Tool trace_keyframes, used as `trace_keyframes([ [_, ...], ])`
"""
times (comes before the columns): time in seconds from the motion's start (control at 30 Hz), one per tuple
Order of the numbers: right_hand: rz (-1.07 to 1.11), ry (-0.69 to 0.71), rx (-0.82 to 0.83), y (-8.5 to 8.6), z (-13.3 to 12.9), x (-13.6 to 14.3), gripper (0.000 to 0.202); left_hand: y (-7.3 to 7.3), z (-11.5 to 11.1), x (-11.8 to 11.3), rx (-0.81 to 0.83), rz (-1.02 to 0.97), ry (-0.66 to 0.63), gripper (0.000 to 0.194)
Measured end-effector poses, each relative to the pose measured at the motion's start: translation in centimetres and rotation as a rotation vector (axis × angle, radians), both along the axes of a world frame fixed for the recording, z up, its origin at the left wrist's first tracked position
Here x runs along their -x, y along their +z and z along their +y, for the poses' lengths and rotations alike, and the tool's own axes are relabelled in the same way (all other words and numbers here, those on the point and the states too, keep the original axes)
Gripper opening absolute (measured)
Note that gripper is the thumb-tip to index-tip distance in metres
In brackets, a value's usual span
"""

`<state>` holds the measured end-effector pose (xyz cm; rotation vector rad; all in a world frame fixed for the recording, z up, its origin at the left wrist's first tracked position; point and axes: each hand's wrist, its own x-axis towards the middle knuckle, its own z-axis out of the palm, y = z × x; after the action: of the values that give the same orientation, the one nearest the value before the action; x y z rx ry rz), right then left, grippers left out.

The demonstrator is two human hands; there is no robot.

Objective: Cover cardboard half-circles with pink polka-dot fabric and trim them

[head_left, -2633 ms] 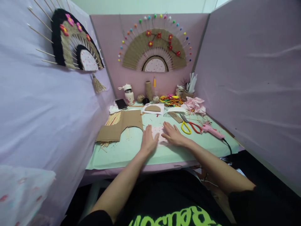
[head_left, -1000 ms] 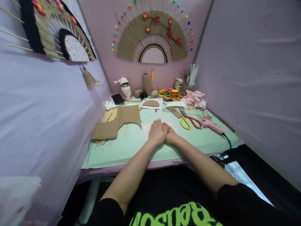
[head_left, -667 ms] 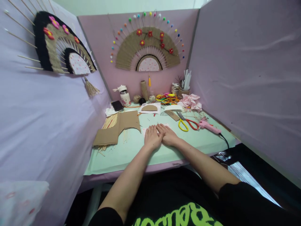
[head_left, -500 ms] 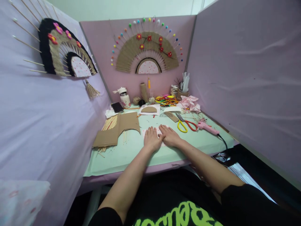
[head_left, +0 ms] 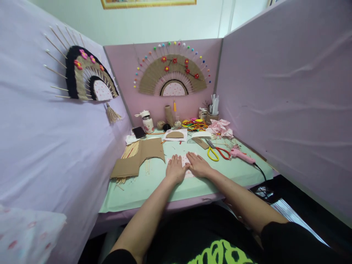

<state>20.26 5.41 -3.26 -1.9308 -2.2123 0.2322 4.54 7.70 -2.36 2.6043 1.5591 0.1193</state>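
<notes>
We rest our left hand (head_left: 176,170) and right hand (head_left: 198,165) flat, fingers extended and slightly spread, on the pink-spotted white sheet (head_left: 184,160) below the frame's centre. Yellow-and-red-handled scissors (head_left: 213,154) lie to its right.

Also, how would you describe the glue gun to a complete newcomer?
On the green table, find the scissors beyond the right hand. The glue gun lies beside their red handle, farther right. It is pink like the crumpled pile behind it, but has a black cord.
</notes>
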Motion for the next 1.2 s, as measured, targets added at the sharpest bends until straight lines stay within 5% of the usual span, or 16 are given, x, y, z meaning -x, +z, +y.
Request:
trace_keyframes([
  [0.37, 0.066, -0.023, -0.032, 0.8, -0.3, 0.3, 0.065, -0.1, -0.4, 1.2, -0.035, -0.017, 0.026, 0.071],
  [0.63, 0.144, 0.199, -0.048, 2.0, 0.0, 5.0, 0.066, 0.2, -0.5, 1.3, 0.001, 0.03, -0.019, 0.07],
  [0.93, 0.056, 0.059, -0.018, 0.1, -0.9, 0.0, 0.077, 0.4, -0.3, 1.3, 0.018, -0.014, 0.031, 0.072],
  [1.1, 0.022, 0.047, -0.051, -0.3, -1.1, -0.1, 0.069, 2.9, -0.6, -1.6, -0.082, -0.136, 0.039, 0.063],
  [1.2, 0.002, 0.071, -0.05, -0.6, -0.9, -0.3, 0.072, 3.3, -1.0, -4.1, -0.076, -0.216, -0.026, 0.063],
])
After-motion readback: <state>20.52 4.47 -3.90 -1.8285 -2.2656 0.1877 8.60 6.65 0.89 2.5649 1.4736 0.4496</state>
